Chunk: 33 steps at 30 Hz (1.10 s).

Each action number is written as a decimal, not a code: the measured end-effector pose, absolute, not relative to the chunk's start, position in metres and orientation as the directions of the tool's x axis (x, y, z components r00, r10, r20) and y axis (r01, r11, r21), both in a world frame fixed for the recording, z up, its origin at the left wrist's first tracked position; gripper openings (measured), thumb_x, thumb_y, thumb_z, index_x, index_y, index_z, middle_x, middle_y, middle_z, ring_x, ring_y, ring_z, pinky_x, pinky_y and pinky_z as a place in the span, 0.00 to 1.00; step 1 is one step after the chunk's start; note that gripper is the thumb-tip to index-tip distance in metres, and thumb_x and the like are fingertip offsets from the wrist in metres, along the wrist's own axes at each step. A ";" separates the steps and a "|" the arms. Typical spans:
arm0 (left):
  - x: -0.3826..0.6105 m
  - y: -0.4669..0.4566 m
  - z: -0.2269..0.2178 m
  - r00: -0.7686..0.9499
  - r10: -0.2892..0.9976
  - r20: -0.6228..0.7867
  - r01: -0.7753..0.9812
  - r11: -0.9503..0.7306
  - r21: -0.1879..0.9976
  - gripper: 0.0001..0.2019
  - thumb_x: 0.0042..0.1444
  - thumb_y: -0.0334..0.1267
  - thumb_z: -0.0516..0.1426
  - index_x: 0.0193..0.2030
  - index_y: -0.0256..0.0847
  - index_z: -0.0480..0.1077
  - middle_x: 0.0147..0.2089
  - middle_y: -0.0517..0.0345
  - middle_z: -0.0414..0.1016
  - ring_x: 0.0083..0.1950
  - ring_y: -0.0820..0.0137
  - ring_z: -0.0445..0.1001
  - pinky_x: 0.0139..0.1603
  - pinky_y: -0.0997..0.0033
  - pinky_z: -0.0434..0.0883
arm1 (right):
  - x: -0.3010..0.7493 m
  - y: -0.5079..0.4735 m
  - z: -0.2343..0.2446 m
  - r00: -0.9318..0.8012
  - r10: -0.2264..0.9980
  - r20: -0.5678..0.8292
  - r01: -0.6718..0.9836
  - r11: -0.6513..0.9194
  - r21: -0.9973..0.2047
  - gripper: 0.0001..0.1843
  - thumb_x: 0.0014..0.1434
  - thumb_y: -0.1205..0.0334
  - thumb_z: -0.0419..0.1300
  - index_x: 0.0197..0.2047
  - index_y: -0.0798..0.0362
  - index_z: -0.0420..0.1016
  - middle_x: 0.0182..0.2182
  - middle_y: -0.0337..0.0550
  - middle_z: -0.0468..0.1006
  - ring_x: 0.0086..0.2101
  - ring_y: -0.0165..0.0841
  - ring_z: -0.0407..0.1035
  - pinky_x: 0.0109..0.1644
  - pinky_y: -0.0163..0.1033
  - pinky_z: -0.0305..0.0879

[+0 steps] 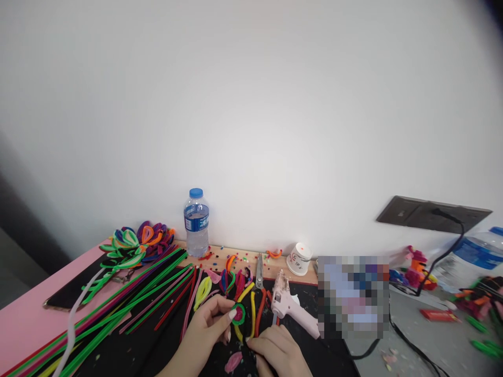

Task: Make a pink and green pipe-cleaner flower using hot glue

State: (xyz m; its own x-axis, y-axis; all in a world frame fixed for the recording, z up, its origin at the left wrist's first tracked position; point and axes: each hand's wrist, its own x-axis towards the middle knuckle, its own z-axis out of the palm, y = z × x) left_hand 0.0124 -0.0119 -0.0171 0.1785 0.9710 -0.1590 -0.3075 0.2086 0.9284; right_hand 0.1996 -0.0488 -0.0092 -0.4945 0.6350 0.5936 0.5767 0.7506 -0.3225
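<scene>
My left hand (206, 330) pinches a small coil of pipe cleaner (238, 314), green outside and dark pink inside, near the front of the black mat (157, 345). Just right of it, my right hand (277, 353) is curled with its fingertips closed on a dark strand running down from that coil. Below the hands lies a pink petal piece (233, 361). Bent loops in yellow (203, 291), red and orange lie just beyond the fingers.
A pink glue gun (291, 309) lies right of my hands, scissors (259, 273) behind it. Long pipe cleaners (129, 309) fan out at left beside finished flowers (137, 243), a phone (73, 293) and a water bottle (196, 222). A paper cup (301, 259) stands by the wall.
</scene>
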 end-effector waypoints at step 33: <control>0.012 -0.017 -0.002 0.078 0.982 -0.171 -0.259 0.185 0.948 0.14 0.43 0.45 0.65 0.34 0.40 0.71 0.30 0.64 0.71 0.19 0.79 0.63 0.20 0.77 0.61 | 0.198 0.046 0.071 -0.703 0.670 0.240 0.702 0.708 0.079 0.08 0.62 0.71 0.51 0.36 0.57 0.72 0.31 0.47 0.75 0.31 0.37 0.66 0.37 0.42 0.56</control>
State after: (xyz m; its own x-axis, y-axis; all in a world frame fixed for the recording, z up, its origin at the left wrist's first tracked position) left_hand 0.0120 -0.0171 -0.0018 0.0783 0.9822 -0.1707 -0.2589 0.1854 0.9479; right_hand 0.1979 0.0462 0.0708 -0.7029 0.6696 0.2398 0.7016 0.7082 0.0789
